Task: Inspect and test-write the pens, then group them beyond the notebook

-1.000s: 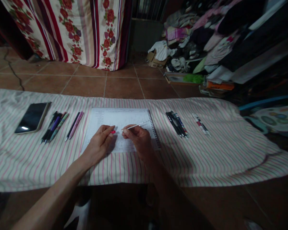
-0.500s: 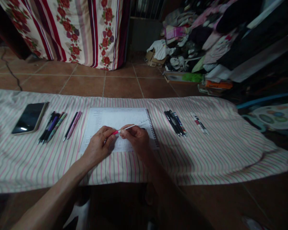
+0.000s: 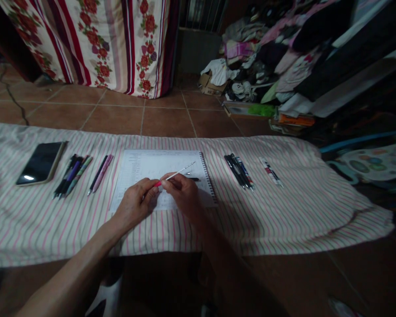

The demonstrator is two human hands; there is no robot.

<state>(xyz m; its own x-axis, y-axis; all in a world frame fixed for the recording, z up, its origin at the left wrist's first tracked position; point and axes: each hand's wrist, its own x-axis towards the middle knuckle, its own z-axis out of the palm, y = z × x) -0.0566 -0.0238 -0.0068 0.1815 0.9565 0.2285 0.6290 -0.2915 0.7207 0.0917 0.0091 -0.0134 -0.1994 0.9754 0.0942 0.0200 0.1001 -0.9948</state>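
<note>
Over a spiral notebook (image 3: 158, 165) on a striped cloth (image 3: 284, 207), my two hands meet. My left hand (image 3: 137, 202) pinches a small red pen part (image 3: 156, 183). My right hand (image 3: 181, 193) pinches a thin white pen refill (image 3: 181, 171) that slants up to the right; its near end touches the red part. A dark pen piece (image 3: 193, 179) lies on the page just right of my right hand.
Left of the notebook lie two pens (image 3: 99, 173), a bunch of several pens (image 3: 71, 175) and a phone (image 3: 39, 162). To the right lie more pens (image 3: 239, 171) and a white pen (image 3: 269, 171). Tiled floor, a floral curtain (image 3: 119, 39) and piled clothes (image 3: 267, 53) are beyond.
My hands have closed together: the red part and the white refill were apart a second ago and now touch. The refill's far tip has risen slightly.
</note>
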